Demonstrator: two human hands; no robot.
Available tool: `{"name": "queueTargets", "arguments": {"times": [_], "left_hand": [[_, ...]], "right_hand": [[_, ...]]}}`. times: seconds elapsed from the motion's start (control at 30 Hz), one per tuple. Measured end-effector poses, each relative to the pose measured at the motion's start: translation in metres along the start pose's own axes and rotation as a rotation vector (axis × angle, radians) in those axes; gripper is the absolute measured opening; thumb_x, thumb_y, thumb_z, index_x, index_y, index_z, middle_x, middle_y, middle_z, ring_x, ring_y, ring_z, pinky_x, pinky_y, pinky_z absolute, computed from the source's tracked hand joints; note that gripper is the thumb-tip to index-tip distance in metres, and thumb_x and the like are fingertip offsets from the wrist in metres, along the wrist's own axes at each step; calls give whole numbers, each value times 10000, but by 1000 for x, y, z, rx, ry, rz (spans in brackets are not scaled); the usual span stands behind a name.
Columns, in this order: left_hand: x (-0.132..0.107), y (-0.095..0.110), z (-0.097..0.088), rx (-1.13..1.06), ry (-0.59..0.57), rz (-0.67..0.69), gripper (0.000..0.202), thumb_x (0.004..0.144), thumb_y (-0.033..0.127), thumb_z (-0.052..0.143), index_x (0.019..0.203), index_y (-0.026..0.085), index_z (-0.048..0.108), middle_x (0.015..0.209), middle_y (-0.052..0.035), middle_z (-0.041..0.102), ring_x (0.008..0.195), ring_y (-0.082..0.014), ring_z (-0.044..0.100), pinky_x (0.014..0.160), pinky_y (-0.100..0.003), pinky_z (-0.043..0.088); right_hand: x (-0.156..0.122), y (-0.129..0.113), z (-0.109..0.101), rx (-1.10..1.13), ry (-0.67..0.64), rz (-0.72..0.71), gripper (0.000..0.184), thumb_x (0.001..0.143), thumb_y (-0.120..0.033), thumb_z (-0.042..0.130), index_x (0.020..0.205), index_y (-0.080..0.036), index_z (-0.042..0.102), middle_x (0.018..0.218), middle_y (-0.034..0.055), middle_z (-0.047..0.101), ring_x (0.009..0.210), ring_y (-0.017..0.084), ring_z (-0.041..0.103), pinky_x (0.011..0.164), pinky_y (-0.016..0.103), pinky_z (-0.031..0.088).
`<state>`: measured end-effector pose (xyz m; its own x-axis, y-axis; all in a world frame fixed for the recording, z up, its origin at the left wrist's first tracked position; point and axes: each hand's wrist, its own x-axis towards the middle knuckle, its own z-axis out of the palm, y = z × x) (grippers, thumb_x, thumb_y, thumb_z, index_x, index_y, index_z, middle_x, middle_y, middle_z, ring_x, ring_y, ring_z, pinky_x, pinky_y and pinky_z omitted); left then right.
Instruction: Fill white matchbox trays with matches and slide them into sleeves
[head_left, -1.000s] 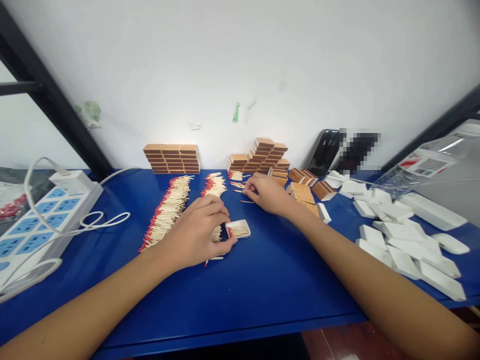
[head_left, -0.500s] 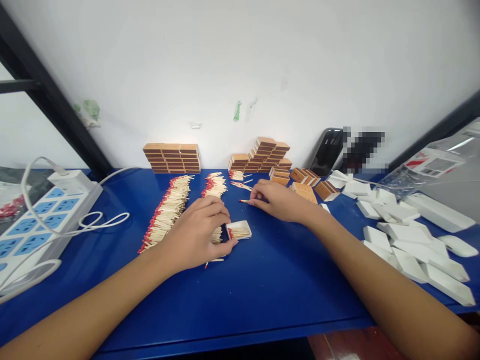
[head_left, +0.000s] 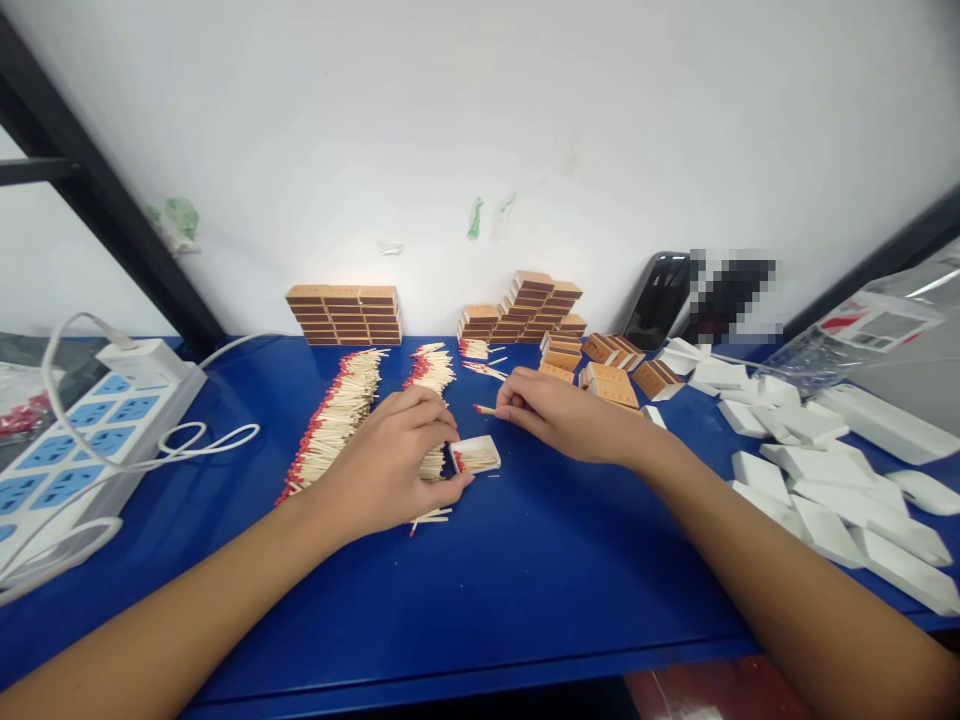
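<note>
My left hand (head_left: 409, 447) grips the left end of a small white matchbox tray (head_left: 491, 452) between thumb and fingers. Red-headed matches (head_left: 474, 460) lie inside that tray. Above and to the right of it, my right hand (head_left: 536, 408) pinches a match (head_left: 484, 409), its red head pointing left. A long row of matches (head_left: 334, 420) lies left of my left hand, heads to the left. A second row of matches (head_left: 431, 370) runs partly hidden under my left fingers. A few loose matches (head_left: 429, 517) lie below my left thumb.
Matchboxes stand in a neat stack (head_left: 345, 316) and a stepped stack (head_left: 529, 308) against the wall, with loose matchboxes (head_left: 609, 383) nearby. White trays (head_left: 814, 465) are heaped at right. A phone (head_left: 656, 300) leans behind. A power strip (head_left: 105, 425) with cables lies left.
My right hand has moved slightly down with the match, from the loose matches toward the tray. The tray has shifted a little up and left. My left hand has barely moved.
</note>
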<state>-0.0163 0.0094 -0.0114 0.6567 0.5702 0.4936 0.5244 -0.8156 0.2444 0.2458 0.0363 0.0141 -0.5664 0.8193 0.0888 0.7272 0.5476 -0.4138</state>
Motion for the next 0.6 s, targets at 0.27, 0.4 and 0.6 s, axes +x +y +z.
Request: {"name": "queueTargets", "arguments": {"times": [0.27,0.4,0.6], "left_hand": [[1,0,-1,2,-20,3,185,885,351,801,956,190,745,1044,-69,756,1123,-282,643,1008,-474,560],[0,0,-1,-5,-8,3,173,884,347,805,960,202,748,1045,-74,756,1132,-288,643,1020,-480,561],[0,0,-1,-16,-4,-8,191,872,333,814,1000,204,759,1052,-72,761,1137,-284,648,1034,-475,557]], "right_hand": [[-10,-28,11,66,-99,-74,117,1051,-234,535,963,-216,610,1035,65,666,915,199,615,818,331,473],[-10,-29,12,16,-106,-63,101,1007,-178,578,933,-214,637,982,55,657,882,194,613,784,322,467],[-4,-18,7,22,45,-57,95,984,-226,621,917,-217,688,873,24,657,788,170,589,696,304,418]]}}
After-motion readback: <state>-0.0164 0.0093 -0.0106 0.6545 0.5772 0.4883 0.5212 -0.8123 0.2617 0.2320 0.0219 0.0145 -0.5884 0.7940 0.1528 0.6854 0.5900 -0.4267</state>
